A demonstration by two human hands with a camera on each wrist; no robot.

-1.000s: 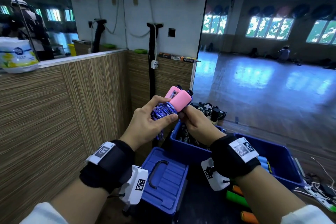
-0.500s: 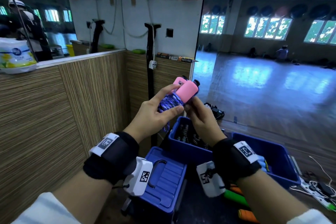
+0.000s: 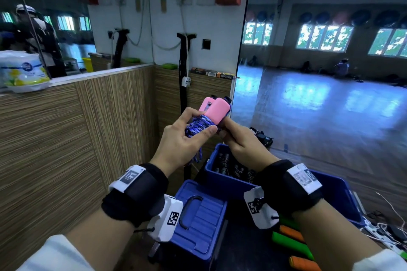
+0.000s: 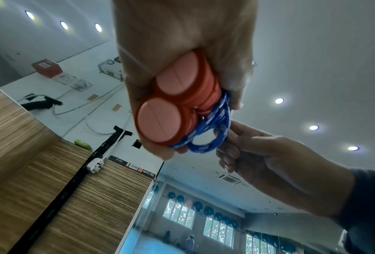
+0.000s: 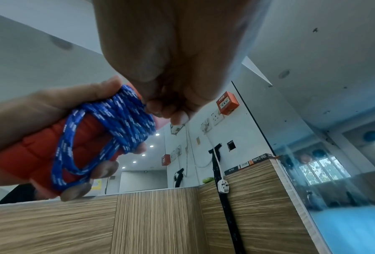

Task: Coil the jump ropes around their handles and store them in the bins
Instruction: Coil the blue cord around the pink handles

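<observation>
Two pink jump-rope handles [image 3: 214,109] lie side by side with blue patterned rope [image 3: 199,126] coiled round their middle. My left hand [image 3: 187,138] grips the handles and the coil; its thumb lies across the rope. In the left wrist view the handles' round ends [image 4: 158,120] show under the palm. My right hand [image 3: 237,141] pinches a loop of the rope [image 4: 206,146] at the coil's right side; in the right wrist view its fingertips [image 5: 171,113] meet on the coil [image 5: 121,116]. A short rope end [image 3: 198,156] dangles below. Two blue bins [image 3: 226,187] sit beneath my hands.
The near bin holds several black-handled ropes [image 3: 233,167]. A blue lid with a handle [image 3: 198,215] lies lower left of it. Green and orange handles [image 3: 290,240] lie at lower right. A wood-panelled wall [image 3: 66,138] stands left, a mirror [image 3: 319,94] right.
Both hands have lifted the bundle a little higher. The left thumb has slid across the coil while the right fingers stay pinched on the rope.
</observation>
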